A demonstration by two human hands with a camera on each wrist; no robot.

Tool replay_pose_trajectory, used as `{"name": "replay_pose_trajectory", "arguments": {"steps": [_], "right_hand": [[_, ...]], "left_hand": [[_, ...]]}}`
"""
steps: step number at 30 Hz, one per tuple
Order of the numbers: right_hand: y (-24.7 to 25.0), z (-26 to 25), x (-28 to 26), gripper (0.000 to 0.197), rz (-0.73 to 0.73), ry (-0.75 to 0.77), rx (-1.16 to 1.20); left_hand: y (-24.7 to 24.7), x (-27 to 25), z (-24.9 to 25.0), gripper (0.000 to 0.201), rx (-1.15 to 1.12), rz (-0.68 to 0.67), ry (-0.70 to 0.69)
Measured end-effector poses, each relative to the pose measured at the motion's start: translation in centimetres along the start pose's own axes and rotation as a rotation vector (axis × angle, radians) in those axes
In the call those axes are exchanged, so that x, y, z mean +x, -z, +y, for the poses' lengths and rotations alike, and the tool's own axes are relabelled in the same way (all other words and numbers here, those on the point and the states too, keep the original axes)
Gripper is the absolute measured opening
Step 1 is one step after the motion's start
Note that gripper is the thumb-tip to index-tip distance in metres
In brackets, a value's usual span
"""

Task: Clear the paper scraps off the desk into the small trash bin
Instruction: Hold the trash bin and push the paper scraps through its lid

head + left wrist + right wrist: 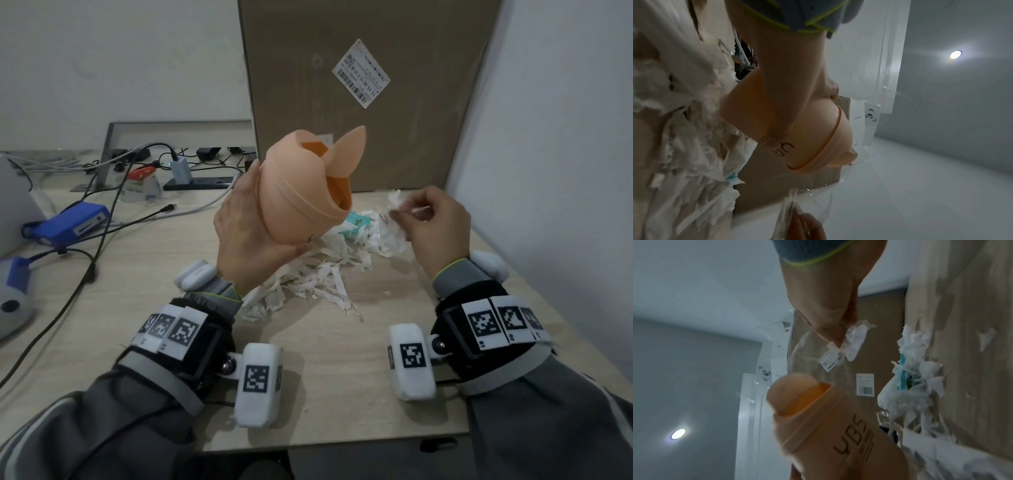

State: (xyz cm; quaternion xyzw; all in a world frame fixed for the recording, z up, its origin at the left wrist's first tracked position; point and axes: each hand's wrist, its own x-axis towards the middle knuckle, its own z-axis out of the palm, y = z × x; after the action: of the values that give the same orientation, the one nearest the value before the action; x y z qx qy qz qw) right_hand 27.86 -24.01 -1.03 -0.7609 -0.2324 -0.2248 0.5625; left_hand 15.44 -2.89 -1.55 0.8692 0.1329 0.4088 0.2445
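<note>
My left hand (245,229) grips a small peach trash bin (298,192) and holds it tilted above the desk, its lid opening facing right. The left wrist view shows the bin (813,134) with fingers curled round it. To the right of the opening, my right hand (402,216) pinches a small white and clear scrap (399,202); in the right wrist view the scrap (853,340) hangs from the fingertips (835,337), above the bin (818,426). A pile of torn white paper scraps (308,274) lies on the desk under both hands, with a teal packet (356,224) among them.
A tall cardboard box (359,85) stands upright right behind the pile. A white wall (548,137) bounds the desk on the right. Cables, a power strip (198,183) and a blue device (75,222) crowd the left side. The wooden desk (342,394) has its front edge near my forearms.
</note>
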Motion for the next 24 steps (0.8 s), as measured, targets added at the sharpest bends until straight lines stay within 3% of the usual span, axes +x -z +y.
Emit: {"name": "replay_pose_trajectory", "arguments": {"steps": [5, 10, 16, 19, 24], "right_hand": [[-0.4, -1.7, -1.1, 0.012, 0.073, 0.171, 0.227], [-1.3, -2.2, -1.7, 0.007, 0.001, 0.292, 0.26], [-1.8, -2.6, -2.1, 0.015, -0.206, 0.297, 0.157], [-1.8, -2.7, -2.3, 0.04, -0.326, 0.284, 0.06], [-2.0, -2.4, -2.0, 0.049, -0.312, 0.29, -0.104]], "left_hand": [[0.1, -0.2, 0.4, 0.128, 0.004, -0.052, -0.093], [0.0, -0.2, 0.6, 0.129, -0.001, -0.093, -0.12], [-0.1, -0.4, 0.6, 0.126, -0.025, -0.129, -0.154], [-0.2, -0.5, 0.7, 0.125, -0.03, -0.155, -0.186], [-0.2, -0.7, 0.9, 0.124, -0.058, -0.172, -0.202]]}}
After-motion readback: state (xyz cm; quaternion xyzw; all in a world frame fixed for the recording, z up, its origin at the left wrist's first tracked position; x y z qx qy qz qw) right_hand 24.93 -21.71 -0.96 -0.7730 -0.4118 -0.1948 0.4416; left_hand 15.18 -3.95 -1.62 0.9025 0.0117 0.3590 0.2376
